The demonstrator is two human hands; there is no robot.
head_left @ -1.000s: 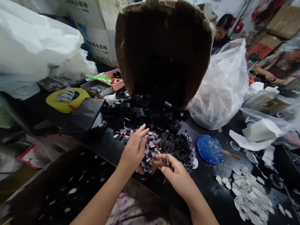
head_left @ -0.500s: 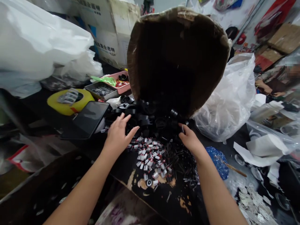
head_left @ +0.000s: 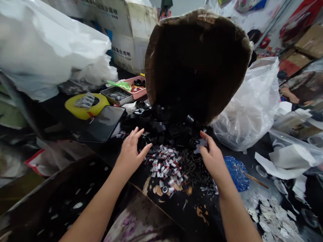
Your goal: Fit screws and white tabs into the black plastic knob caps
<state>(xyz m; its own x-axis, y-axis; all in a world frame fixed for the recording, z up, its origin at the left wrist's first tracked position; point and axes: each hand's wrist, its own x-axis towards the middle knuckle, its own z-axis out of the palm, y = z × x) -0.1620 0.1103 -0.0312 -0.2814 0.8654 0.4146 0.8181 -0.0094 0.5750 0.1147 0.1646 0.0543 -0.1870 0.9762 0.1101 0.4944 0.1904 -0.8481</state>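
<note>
My left hand (head_left: pixel 131 155) hovers with fingers spread, holding nothing, at the left edge of a heap of black plastic parts (head_left: pixel 160 127). Across from it, my right hand (head_left: pixel 212 155) has a small flat grey piece (head_left: pixel 201 146) between thumb and index finger; its exact kind is unclear. Between my hands lies a pile of small white cylinders with red ends (head_left: pixel 165 161). Dark screw-like pieces (head_left: pixel 188 163) lie beside them, near my right hand. Behind the black parts, a large round-mouthed cardboard container (head_left: pixel 151 60) lies tipped toward me, its inside dark.
A yellow tape roll (head_left: pixel 102 105), a dark flat device (head_left: pixel 106 122), a metal tray (head_left: pixel 128 99) and a pink tray (head_left: pixel 141 94) stand left. On the right are a clear plastic bag (head_left: pixel 242 114), a blue wrapped bundle (head_left: pixel 236 173) and flat white pieces (head_left: pixel 275 218). Another person's arm (head_left: pixel 290 95) shows far right.
The view has shifted, so the scene sits farther right. The grey piece at my right hand now shows more plainly. My left hand stays spread beside the black parts.
</note>
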